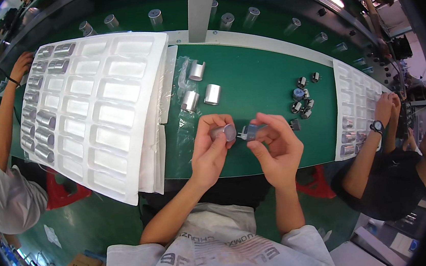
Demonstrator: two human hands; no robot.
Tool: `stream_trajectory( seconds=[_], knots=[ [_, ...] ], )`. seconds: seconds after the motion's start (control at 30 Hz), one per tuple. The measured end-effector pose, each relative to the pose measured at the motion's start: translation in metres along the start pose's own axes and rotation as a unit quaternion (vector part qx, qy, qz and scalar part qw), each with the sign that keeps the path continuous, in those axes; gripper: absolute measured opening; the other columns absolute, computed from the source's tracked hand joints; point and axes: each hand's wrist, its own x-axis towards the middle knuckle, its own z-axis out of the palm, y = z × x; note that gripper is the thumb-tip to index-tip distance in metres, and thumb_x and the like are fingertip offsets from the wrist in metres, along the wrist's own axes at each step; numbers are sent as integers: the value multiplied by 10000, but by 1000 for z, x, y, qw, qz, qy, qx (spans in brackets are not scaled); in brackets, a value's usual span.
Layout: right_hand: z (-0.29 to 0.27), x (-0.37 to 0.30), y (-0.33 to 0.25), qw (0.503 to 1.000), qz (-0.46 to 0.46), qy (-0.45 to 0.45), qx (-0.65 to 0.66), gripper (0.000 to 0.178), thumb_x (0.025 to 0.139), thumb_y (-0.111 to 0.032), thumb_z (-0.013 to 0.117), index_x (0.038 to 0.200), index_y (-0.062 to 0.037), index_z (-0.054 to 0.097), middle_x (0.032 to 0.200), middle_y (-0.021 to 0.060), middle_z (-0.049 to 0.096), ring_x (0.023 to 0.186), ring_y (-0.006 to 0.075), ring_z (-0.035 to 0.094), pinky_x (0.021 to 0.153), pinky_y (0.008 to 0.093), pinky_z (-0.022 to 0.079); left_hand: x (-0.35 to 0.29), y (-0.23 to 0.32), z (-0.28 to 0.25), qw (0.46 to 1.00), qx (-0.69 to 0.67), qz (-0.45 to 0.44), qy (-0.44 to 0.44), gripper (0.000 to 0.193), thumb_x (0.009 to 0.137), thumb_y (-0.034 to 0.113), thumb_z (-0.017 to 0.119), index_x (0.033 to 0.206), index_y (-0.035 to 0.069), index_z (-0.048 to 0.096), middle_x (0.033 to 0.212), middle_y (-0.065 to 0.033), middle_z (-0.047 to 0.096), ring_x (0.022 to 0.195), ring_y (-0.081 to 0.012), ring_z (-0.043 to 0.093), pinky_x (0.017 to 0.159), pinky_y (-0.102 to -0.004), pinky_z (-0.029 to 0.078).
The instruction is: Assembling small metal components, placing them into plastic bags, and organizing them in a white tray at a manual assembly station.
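Note:
My left hand [210,156] is closed around a silver metal cylinder [229,132], its round end turned toward my right hand. My right hand [280,149] pinches a small bluish part [248,132] with thin prongs pointing at the cylinder; a narrow gap seems to lie between the two. Beyond my left hand are three more silver cylinders: an open-ended one [197,70], one standing upright [213,94] and one tilted [189,102] on clear plastic film [186,128]. Several small black-and-silver parts [296,107] and a blue round one [298,94] lie beyond my right hand.
A white compartment tray [117,93] on the left holds silver cylinders in its far-left columns. At the right is another white tray [355,88], where a co-worker's hands [388,103] are. A metal post [201,11] rises at the back of the green table [253,67]. More cylinders [155,18] stand behind.

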Motion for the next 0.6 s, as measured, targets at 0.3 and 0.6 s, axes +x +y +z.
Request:
stream_trajectory(
  seconds=[0.3,0.6],
  knots=[
    [8,1,6,999,-32,-22,-18,347,760,41,813,1090,53,707,1089,168,658,905,204,652,803,305,545,-6,-7,8,965,208,155,-45,233,946,18,439,1173,36,386,1172,-161,400,1037,-191,423,913,-318,385],
    [3,2,7,998,-15,-65,-17,337,728,49,825,1049,46,723,1035,176,669,972,264,675,863,346,554,-13,-12,4,901,356,245,-22,251,919,-17,442,1164,5,393,1152,-193,412,971,-220,431,871,-334,397]
  ],
)
